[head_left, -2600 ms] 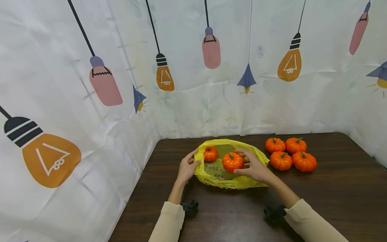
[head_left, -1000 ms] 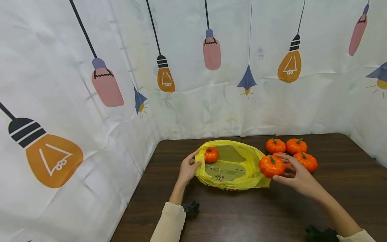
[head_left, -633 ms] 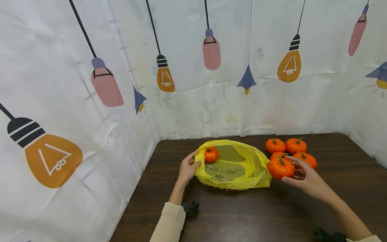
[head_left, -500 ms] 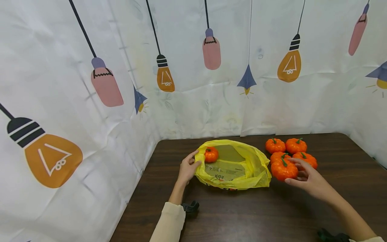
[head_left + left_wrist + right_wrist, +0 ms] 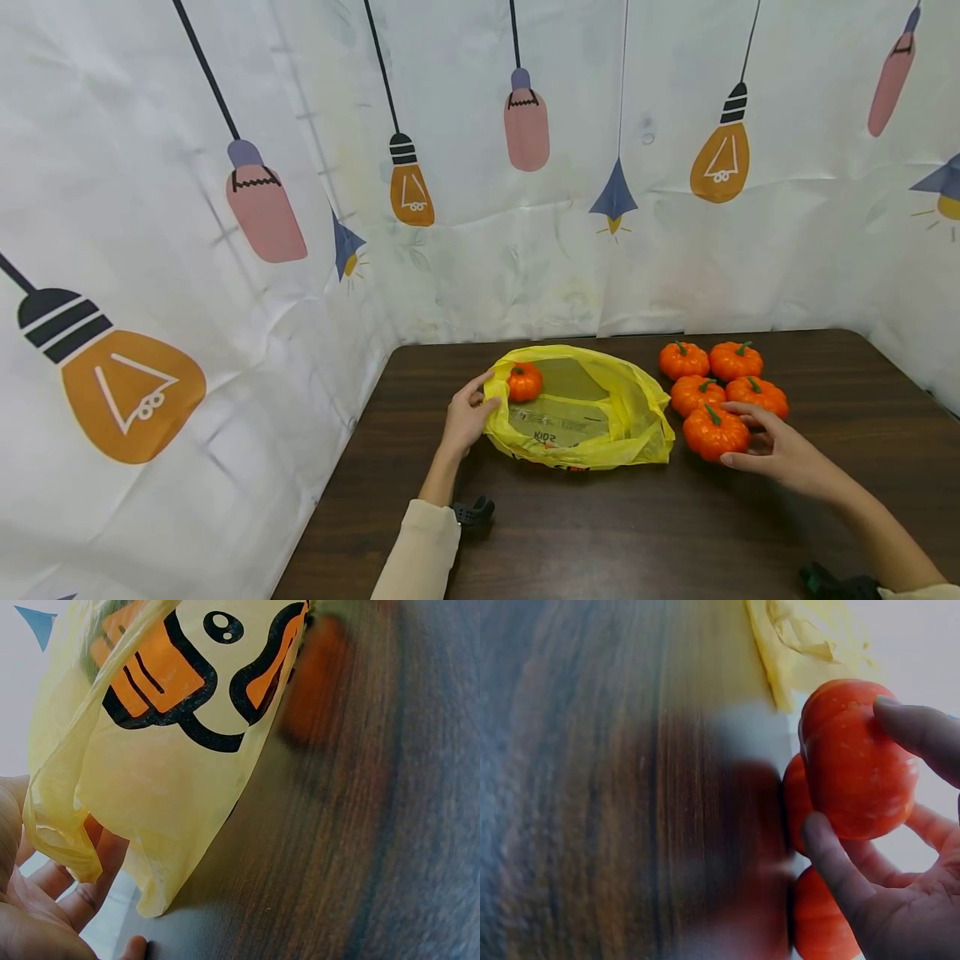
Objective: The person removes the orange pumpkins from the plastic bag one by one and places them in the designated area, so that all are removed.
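My left hand (image 5: 462, 419) grips the left rim of a yellow plastic bag (image 5: 645, 446), which lies with its mouth spread wide. In the left wrist view, fingers (image 5: 82, 896) show behind the thin plastic (image 5: 172, 795). One small orange pumpkin (image 5: 525, 382) sits inside the bag at the left. My right hand (image 5: 787, 450) holds another small pumpkin (image 5: 715, 434), thumb and fingers around its right side, right of the bag. The right wrist view shows this held pumpkin (image 5: 859, 761) close to the table; whether it touches is unclear.
Several more orange pumpkins (image 5: 697, 395) are clustered just behind the held one, at the bag's right. All this stands on a dark wooden table (image 5: 585, 533). A white sheet printed with lamps (image 5: 487, 275) hangs behind and at the left.
My right hand has carried the pumpkin from over the bag's mouth to the right, then forward and down to the near side of the clustered pumpkins. My left hand keeps its place.
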`<act>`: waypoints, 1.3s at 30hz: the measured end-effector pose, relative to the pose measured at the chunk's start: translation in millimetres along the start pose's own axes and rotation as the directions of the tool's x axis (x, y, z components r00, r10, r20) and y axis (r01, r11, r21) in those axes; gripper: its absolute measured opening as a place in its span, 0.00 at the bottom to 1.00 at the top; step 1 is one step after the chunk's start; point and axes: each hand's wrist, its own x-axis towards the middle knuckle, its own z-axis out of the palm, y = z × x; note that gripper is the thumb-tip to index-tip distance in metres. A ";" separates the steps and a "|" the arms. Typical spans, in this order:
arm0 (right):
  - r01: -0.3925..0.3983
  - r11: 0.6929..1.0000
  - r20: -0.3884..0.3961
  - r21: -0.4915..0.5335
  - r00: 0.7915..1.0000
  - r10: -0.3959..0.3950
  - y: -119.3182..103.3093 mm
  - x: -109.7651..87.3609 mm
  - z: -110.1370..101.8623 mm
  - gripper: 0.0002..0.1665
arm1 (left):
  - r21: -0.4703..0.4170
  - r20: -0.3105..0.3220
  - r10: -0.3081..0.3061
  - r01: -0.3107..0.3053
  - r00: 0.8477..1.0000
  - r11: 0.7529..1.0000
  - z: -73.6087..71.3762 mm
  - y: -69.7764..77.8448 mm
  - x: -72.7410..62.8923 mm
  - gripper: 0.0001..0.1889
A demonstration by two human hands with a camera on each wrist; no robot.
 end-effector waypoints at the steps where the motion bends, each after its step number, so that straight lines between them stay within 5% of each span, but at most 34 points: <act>1: 0.002 1.000 0.002 0.001 1.000 -0.002 0.1 0.3 -0.3 0.46 | 0.001 0.001 -0.001 0.001 1.000 1.000 0.0 -0.2 0.1 0.29; 18: -0.028 0.995 0.037 -0.097 0.999 0.032 11.4 4.6 -0.9 0.45 | 0.001 0.006 0.007 -0.007 1.000 1.000 0.2 -1.2 1.7 0.29; 39: -0.023 0.995 0.041 -0.097 0.999 0.027 16.8 5.2 2.4 0.47 | -0.001 -0.007 0.009 -0.009 1.000 1.000 0.7 0.5 -0.2 0.29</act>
